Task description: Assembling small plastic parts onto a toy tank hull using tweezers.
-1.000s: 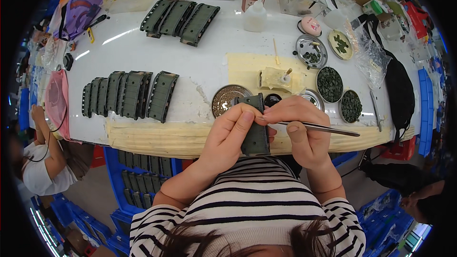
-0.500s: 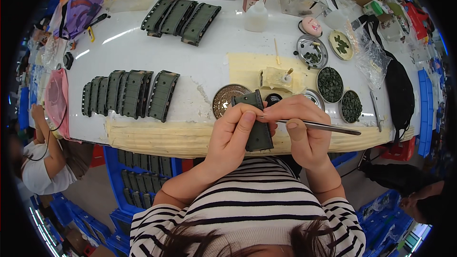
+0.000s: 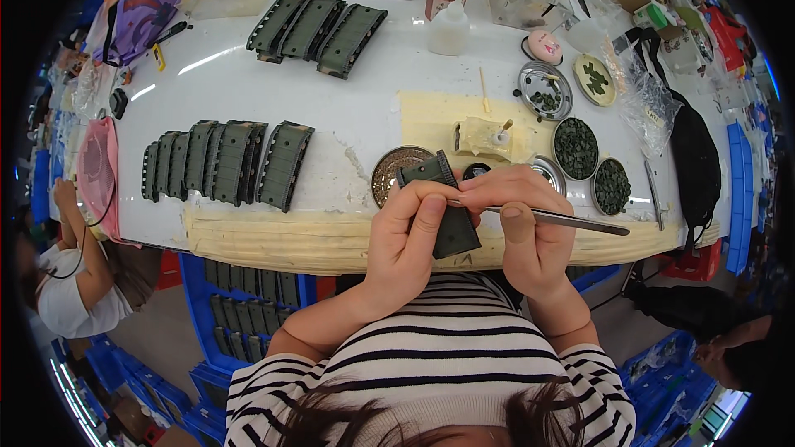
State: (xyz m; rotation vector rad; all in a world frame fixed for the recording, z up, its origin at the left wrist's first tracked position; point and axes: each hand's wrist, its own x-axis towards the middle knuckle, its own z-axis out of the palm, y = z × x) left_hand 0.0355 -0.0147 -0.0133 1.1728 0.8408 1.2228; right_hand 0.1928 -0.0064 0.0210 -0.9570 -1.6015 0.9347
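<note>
My left hand (image 3: 403, 240) is closed on a dark green rectangular piece with ribbed edges (image 3: 454, 233), held tilted above the table's front edge. Slim metal tweezers (image 3: 580, 221) lie across my right hand (image 3: 534, 236), which is closed round them. Their tip end reaches the piece beside my left thumb, and both hands' fingertips meet there. Whatever is at the tip is too small to make out. Just behind my left hand sits a round dish of brown grains (image 3: 387, 175), partly covered by the piece. A small black round pot (image 3: 476, 170) is behind my right fingers.
More green pieces stand in a row (image 3: 219, 161) at the left and in a group (image 3: 315, 33) farther back. Tins of small dark green bits (image 3: 575, 147) are at the right, near a squeeze bottle (image 3: 449, 29). A blue crate (image 3: 199, 298) with similar pieces sits below the table.
The green piece has turned slightly, its lower end shifting right and its upper end left. Both hands and the tweezers stay almost where they were.
</note>
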